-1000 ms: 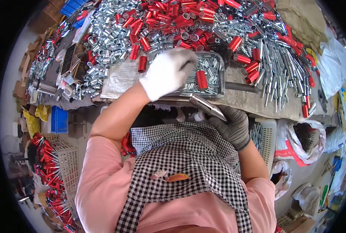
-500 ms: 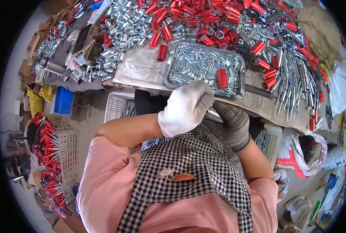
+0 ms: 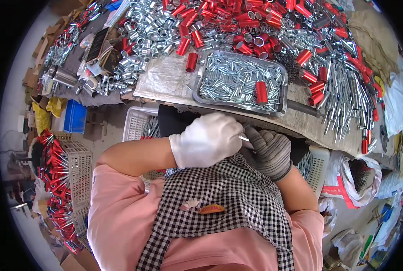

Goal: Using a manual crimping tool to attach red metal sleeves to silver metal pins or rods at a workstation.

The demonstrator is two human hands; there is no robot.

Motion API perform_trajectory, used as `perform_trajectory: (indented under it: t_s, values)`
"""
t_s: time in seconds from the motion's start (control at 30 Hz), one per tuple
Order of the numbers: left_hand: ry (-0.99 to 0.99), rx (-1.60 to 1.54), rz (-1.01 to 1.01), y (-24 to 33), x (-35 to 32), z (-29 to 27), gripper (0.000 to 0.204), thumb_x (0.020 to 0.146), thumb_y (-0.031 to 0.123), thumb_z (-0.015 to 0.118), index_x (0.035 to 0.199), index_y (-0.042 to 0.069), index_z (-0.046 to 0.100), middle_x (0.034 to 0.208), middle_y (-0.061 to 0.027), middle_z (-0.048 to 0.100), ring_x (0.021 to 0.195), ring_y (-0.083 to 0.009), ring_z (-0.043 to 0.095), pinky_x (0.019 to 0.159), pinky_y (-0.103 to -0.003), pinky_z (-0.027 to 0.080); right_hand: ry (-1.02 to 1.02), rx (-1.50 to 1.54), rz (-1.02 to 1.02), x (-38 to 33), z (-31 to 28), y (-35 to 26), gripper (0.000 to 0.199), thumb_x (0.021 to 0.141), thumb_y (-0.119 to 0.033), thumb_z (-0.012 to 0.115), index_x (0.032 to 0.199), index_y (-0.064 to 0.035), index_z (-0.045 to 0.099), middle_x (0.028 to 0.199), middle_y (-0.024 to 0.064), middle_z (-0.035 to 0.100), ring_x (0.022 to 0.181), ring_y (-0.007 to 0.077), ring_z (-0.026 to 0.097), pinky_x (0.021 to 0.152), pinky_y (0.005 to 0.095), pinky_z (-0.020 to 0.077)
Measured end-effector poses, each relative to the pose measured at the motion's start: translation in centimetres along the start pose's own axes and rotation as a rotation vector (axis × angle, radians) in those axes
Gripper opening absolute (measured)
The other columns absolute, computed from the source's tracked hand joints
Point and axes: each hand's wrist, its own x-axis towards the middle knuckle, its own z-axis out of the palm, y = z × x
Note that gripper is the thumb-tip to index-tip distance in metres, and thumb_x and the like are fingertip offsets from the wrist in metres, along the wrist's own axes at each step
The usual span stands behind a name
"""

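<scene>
My left hand (image 3: pixel 208 141), in a white glove, is closed with its fingertips pinched on a short silver metal piece (image 3: pixel 245 138). My right hand (image 3: pixel 271 152), in a grey knit glove, is curled around the other end of that piece. Most of the piece is hidden inside the gloves. The hands meet in front of my checked apron (image 3: pixel 228 198), just below the table's front edge. Beyond them on the table lies a metal tray (image 3: pixel 196 92) of small silver pins (image 3: pixel 230 81) with one red tube (image 3: pixel 261 92) on top.
Heaps of red tubes (image 3: pixel 237 18) and silver sleeves (image 3: pixel 147 31) cover the table's far side, with long silver rods (image 3: pixel 346 104) at the right. White plastic baskets (image 3: pixel 136 124) stand under the table; another basket (image 3: pixel 75 171) with red-handled parts stands left. Bags (image 3: pixel 355 176) lie right.
My left hand drew back from the tray of pins toward my chest and met my right hand. The long silver rod seen in my right hand is now mostly covered.
</scene>
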Motion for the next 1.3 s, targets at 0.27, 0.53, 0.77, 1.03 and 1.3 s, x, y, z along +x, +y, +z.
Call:
perform_trajectory:
  t_s: [0.27,0.53,0.77,1.03,1.3]
  values:
    - [-0.339,-0.835,-0.551,-1.8,0.7,-0.2,0.046,0.063,0.033,0.082,0.088,-0.003,0.065,0.079,-0.0182,0.066,0.073,-0.03,0.065,0.066,-0.039,0.05,0.001,0.019,-0.118,-1.0,0.0,-0.8,0.042,0.071,-0.025,0.08,0.106,-0.0051,0.067,0.079,0.0075,0.061,0.057,0.0217,0.061,0.045,0.0349,0.0463]
    - [-0.296,-0.644,-0.462,-1.8,1.7,0.0,0.042,0.071,0.025,0.078,0.1,0.001,0.06,0.086,-0.0137,0.067,0.078,-0.0282,0.066,0.069,-0.039,0.051,-0.33,0.493,0.248,-3.1,-1.6,1.9,0.064,0.078,-0.018,0.073,0.135,0.0013,0.049,0.103,0.0193,0.068,0.087,0.0357,0.069,0.072,0.0406,0.0554]
    - [0.147,-0.419,-0.684,-7.6,9.4,1.4,0.056,0.085,0.037,0.069,0.122,-0.003,0.057,0.102,-0.0229,0.067,0.085,-0.0318,0.069,0.078,-0.038,0.055,-0.337,0.631,0.615,-6.0,-3.9,1.5,0.045,0.086,-0.016,0.065,0.126,0.0008,0.056,0.094,0.0194,0.068,0.087,0.0303,0.069,0.079,0.0343,0.0527]
    - [0.029,-0.602,-0.79,-9.6,11.7,4.3,0.054,0.08,0.03,0.069,0.121,-0.002,0.054,0.095,-0.018,0.069,0.083,-0.0307,0.068,0.077,-0.04,0.054,-0.222,0.755,0.75,-7.3,-4.7,1.1,0.046,0.087,-0.016,0.067,0.128,0.0031,0.057,0.099,0.0113,0.069,0.091,0.0165,0.065,0.084,0.0298,0.0505]
    - [0.522,-0.4,-0.003,-9.7,3.9,2.3,0.022,0.071,-0.02,0.063,0.091,-0.012,0.062,0.123,-0.0247,0.058,0.101,-0.0284,0.068,0.08,-0.035,0.058,-0.017,1.464,0.945,-7.1,-2.4,1.3,0.066,0.085,-0.037,0.077,0.131,0.0035,0.054,0.097,0.0037,0.063,0.082,0.006,0.054,0.073,0.0212,0.0447]
